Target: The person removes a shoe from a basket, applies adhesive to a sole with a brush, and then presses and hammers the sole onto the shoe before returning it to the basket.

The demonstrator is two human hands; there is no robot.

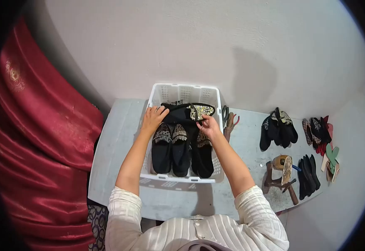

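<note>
Shoes filed snugly in a white crate, both hands at the far end

Left of the crate we see a red drape (44, 146), the largest thing here. The pale tabletop (119, 150) runs under the crate and out to both sides of it. The white crate (186, 90) sits squarely before us, probably so both our arms can reach in evenly.

In the crate's near part, three black shoes (161, 152) lie side by side, patterned toes towards its far wall; we judge that lining them up saves room. The glitter-toed shoe (202, 110) lies crosswise beyond them, inside the crate, perhaps because the far strip suits its length better that way.

To the right of the crate, a cluster of patterned black shoes (278, 129) stands apart, and nearer us on that same side rests a metal stand (276, 180), presumably set aside to leave the crate accessible.

Our left hand (154, 117) lies over the heel end with fingers extended; we cannot tell whether it grips or merely steadies. Our right hand (207, 124) appears to pinch the toe's edge, which would let us control its angle. Smallest, just right of the crate, are red-handled pliers (236, 119), seemingly parked within reach.
</note>
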